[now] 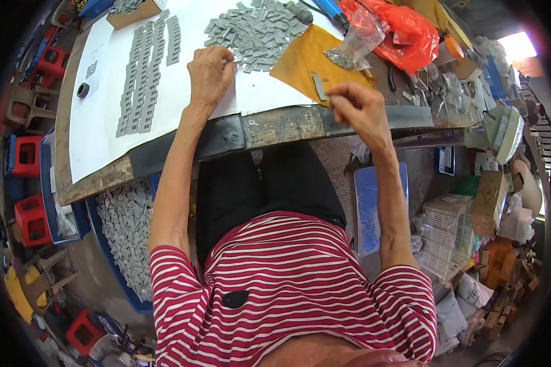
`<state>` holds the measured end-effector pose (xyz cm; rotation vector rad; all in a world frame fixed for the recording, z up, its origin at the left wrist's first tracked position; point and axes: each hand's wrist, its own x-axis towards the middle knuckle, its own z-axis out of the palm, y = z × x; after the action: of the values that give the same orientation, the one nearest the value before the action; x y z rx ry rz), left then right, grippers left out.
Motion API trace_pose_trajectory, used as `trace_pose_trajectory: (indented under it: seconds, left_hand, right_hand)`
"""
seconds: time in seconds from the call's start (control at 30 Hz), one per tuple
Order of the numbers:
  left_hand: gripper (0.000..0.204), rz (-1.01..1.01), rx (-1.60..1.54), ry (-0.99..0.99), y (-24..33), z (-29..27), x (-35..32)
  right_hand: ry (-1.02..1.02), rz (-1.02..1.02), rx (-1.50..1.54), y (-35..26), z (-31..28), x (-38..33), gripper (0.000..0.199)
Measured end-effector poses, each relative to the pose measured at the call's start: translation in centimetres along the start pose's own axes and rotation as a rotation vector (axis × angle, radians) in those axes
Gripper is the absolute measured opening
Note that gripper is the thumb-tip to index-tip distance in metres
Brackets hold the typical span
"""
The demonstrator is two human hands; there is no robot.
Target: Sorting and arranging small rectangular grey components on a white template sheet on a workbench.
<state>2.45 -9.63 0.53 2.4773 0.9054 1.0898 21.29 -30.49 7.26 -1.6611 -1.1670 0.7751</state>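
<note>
**Q:** Largest first: where set, and on what?

**A:** Seated at a worn wooden bench (275, 125), mostly covered by a white sheet (104, 134). Below the bench, to the left, a blue tray (98, 232) heaped with more grey pieces.

**Q:** On the sheet?

**A:** At left, long rows of grey pieces (142, 73), laid flat and end to end. At the far edge, a loose pile of grey pieces (257, 27), unsorted. Just right of the pile, a yellow-brown paper (300, 58), carrying a clear bag of small metal parts (355, 43) and one flat grey strip (319, 85). Beyond, a red plastic bag (404, 30).

**Q:** Hands?

**A:** Left hand (209, 76) stretched to the near edge of the pile, thumb and forefinger closed narrowly on a single grey piece (231, 61). Right hand (358, 107) raised over the bench edge, near the strip and bag, fingertips pinched tight together; whether on something tiny, not possible to tell.

**Q:** Step in hand?

**A:** Judged as picking: one piece drawn off the loose pile, rows partly built.

**Q:** Demands of a next move?

**A:** Probably a clean lift of that one piece without dragging its neighbours, and a steady right hand brought in close.
</note>
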Motion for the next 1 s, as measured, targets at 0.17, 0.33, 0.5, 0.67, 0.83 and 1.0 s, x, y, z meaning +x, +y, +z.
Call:
trace_pose_trajectory:
  seconds: [0.17, 0.33, 0.5, 0.67, 0.83, 1.0]
  left_hand:
    - [0.009, -0.067, -0.201, 0.019, 2.9, -2.0, -1.2]
    - [0.011, -0.279, -0.432, -0.032, 4.3, -3.4, -2.5]
    - [0.008, -0.351, -0.522, -0.022, 3.9, -2.9, -4.4]
    - [0.005, -0.377, -0.592, -0.062, 4.5, -2.5, -5.4]
    - [0.006, -0.422, -0.705, -0.100, 4.4, -2.8, -6.1]
    - [0.006, -0.371, -0.726, -0.092, 4.7, -2.5, -5.6]
  right_hand:
    - [0.070, -0.201, -0.390, 4.9, -1.8, 5.5, 0.017]
    - [0.032, -0.251, -0.578, 5.7, -2.2, 7.6, 0.018]
    - [0.050, -0.481, -0.588, 6.3, -1.8, 7.8, 0.007]
    - [0.021, -0.466, -0.701, 8.1, -1.6, 6.9, 0.009]
    - [0.001, -0.588, -0.938, 7.7, -1.0, 6.5, 0.009]
    - [-0.008, -0.577, -1.017, 7.3, -1.8, 6.9, 0.011]
